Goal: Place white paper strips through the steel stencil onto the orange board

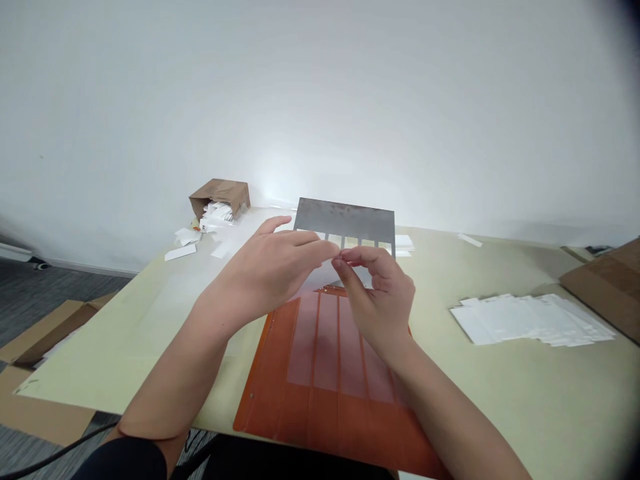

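At the far left of the pale tabletop (150,313), a brown paper bag (221,195) lies tipped on its side by the wall, with white paper scraps (203,230) spilling out of its mouth onto the surface. On the floor to the left, flat cardboard (37,330) sticks out from under the tabletop's edge.

The left hand (273,267) is raised above the middle of the tabletop, its fingers (320,248) pinched together on the edge of a thin translucent film (320,273) that is hard to make out against the light. The right hand (383,293) meets it just beside, fingertips (345,261) closed on the same film, so both hands grasp it at nearly the same spot, thumbs and forefingers almost touching.

Below the hands lies an orange board (280,373) with raised lengthwise ribs, reaching to the near edge; paler strips (325,340) lie in its channels. Just beyond the hands, a grey metal plate (345,219) with a row of slots along its near edge rests at the far end of the board.

To the right, a spread stack of white paper sheets (530,319) lies flat, well apart from the hands. At the far right edge, a brown cardboard piece (607,283) rests on the tabletop corner.
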### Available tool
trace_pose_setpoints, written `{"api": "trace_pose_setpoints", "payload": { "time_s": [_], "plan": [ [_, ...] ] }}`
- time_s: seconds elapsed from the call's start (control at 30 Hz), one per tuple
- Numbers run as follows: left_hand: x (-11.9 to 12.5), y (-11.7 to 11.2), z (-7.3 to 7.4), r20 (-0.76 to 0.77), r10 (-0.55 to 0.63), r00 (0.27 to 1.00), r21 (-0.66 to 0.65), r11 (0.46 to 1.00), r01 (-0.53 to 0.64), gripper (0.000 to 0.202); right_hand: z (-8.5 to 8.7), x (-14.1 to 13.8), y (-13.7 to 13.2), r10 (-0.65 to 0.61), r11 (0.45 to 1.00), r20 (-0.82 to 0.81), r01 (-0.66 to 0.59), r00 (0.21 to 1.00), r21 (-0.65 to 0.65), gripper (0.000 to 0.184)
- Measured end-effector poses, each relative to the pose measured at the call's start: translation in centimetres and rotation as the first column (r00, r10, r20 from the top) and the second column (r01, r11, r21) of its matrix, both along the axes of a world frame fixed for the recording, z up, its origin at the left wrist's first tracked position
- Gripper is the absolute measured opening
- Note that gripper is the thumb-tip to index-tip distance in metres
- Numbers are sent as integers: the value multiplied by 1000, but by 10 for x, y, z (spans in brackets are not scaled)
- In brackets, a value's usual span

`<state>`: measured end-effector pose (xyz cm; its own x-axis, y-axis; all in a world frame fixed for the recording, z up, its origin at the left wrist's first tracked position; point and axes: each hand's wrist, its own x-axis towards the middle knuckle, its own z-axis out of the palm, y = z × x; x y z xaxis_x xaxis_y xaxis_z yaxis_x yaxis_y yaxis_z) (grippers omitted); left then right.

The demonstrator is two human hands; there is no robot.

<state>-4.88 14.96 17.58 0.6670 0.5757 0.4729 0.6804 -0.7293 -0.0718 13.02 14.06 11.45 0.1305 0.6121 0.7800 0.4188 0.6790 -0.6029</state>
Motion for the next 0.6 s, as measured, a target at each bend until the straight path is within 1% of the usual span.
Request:
{"api": "trace_pose_setpoints", "payload": {
  "time_s": [0.23, 0.43, 0.6],
  "plan": [
    [1, 1, 0, 41, -24, 999, 20, 1000, 23, 31, 0, -2, -1, -13, 1000, -7, 13, 1000, 1, 8],
    [-1, 1, 0, 24, -21, 999, 27, 999, 20, 31, 0, -2, -1, -17, 999, -2, 17, 1000, 27, 7],
    [0, 0, 0, 22, -21, 1000, 31, 999, 20, 32, -3, -2, 0, -56, 997, 0, 56, 998, 58, 6]
  ]
}}
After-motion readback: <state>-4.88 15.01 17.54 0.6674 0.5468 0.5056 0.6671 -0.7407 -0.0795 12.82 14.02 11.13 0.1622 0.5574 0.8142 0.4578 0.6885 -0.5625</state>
